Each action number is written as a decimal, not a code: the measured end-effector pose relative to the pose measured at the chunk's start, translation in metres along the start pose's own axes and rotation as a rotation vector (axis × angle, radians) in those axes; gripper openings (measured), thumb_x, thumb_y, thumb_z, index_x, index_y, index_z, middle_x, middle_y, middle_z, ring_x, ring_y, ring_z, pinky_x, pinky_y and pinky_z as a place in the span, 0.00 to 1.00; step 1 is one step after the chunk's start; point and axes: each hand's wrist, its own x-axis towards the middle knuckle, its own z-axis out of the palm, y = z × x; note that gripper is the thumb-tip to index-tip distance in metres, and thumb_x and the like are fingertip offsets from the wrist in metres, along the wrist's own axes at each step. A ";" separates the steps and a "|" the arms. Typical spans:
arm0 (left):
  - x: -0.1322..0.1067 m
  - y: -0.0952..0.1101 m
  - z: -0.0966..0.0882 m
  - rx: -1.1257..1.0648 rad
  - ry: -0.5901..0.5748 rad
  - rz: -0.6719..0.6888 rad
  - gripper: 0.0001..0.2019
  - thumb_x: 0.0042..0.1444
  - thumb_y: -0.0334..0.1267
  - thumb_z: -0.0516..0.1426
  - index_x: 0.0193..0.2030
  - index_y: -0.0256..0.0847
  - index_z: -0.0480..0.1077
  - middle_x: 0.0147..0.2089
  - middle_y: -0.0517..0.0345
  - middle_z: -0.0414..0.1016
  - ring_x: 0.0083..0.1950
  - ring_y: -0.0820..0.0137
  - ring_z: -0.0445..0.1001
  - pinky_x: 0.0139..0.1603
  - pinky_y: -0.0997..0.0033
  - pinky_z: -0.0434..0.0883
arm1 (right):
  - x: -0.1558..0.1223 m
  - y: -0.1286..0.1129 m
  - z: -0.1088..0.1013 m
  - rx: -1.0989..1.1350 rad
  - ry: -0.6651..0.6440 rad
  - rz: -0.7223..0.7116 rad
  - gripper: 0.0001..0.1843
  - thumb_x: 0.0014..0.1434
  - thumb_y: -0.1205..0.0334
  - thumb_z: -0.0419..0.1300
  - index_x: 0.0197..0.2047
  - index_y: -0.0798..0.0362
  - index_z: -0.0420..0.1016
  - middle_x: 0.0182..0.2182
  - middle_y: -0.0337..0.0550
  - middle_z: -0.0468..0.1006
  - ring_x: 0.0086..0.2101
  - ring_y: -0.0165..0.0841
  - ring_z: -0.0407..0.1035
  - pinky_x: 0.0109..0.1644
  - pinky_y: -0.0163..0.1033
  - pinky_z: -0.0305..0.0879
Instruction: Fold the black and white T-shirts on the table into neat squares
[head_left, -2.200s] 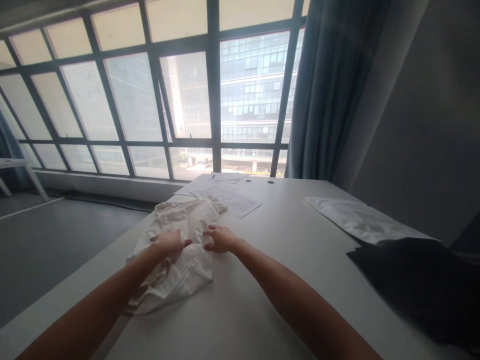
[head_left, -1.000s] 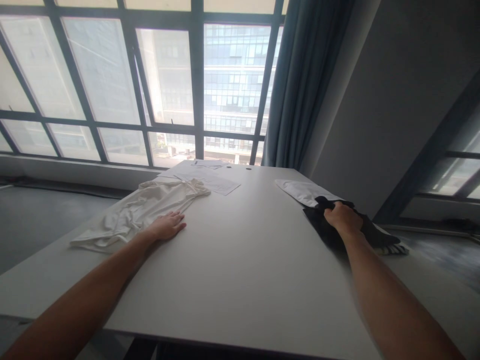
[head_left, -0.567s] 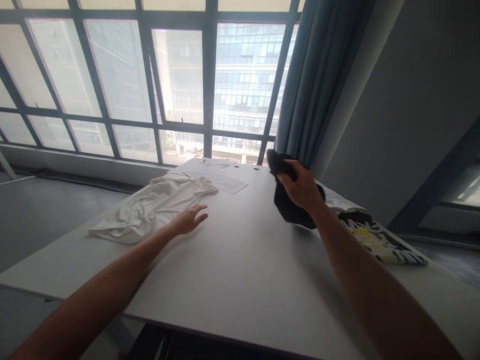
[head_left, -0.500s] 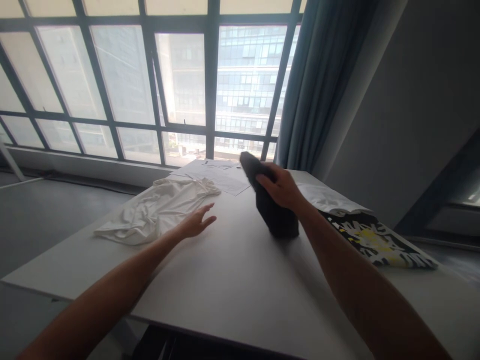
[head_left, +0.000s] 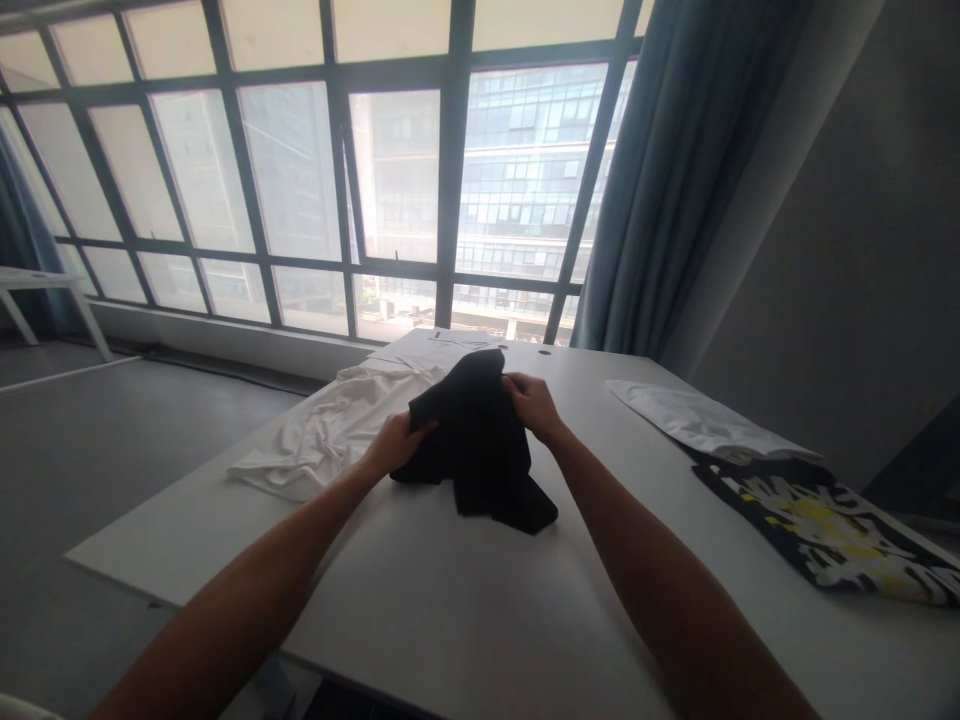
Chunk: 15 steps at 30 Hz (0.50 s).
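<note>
A crumpled black garment [head_left: 480, 450] lies in the middle of the white table [head_left: 465, 620], partly lifted between both hands. My left hand [head_left: 396, 445] grips its left edge with closed fingers. My right hand [head_left: 527, 402] pinches its upper right edge. Just left of the black garment, a rumpled cream shirt [head_left: 330, 430] is spread on the table.
A folded white garment [head_left: 705, 420] and a black garment with a yellow and white print [head_left: 825, 520] lie at the right side of the table. Papers [head_left: 450, 350] rest at the far edge, by the large window and a blue curtain [head_left: 675, 170].
My right hand carried the black garment from the right pile to the table's middle. My left hand left the cream shirt and took hold of the black garment's left edge.
</note>
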 end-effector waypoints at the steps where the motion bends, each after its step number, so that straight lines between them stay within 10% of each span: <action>1: 0.002 -0.002 -0.006 0.061 0.000 0.026 0.21 0.59 0.54 0.53 0.40 0.38 0.79 0.41 0.49 0.83 0.47 0.51 0.79 0.48 0.59 0.74 | 0.002 0.004 -0.005 0.028 0.060 0.030 0.19 0.58 0.49 0.58 0.38 0.56 0.81 0.34 0.45 0.82 0.37 0.39 0.75 0.44 0.44 0.69; 7: 0.009 -0.017 -0.043 0.277 0.098 0.078 0.23 0.56 0.34 0.48 0.54 0.38 0.75 0.54 0.52 0.80 0.56 0.59 0.75 0.61 0.63 0.68 | 0.011 0.012 -0.032 0.063 0.348 0.079 0.23 0.55 0.45 0.58 0.38 0.57 0.80 0.33 0.46 0.82 0.38 0.39 0.74 0.43 0.42 0.69; 15: 0.016 -0.055 -0.078 0.429 0.495 -0.417 0.18 0.61 0.37 0.46 0.40 0.32 0.76 0.41 0.38 0.80 0.48 0.49 0.77 0.44 0.60 0.71 | 0.019 0.029 -0.046 0.107 0.575 0.179 0.23 0.56 0.44 0.55 0.38 0.57 0.78 0.34 0.48 0.81 0.37 0.40 0.74 0.39 0.41 0.71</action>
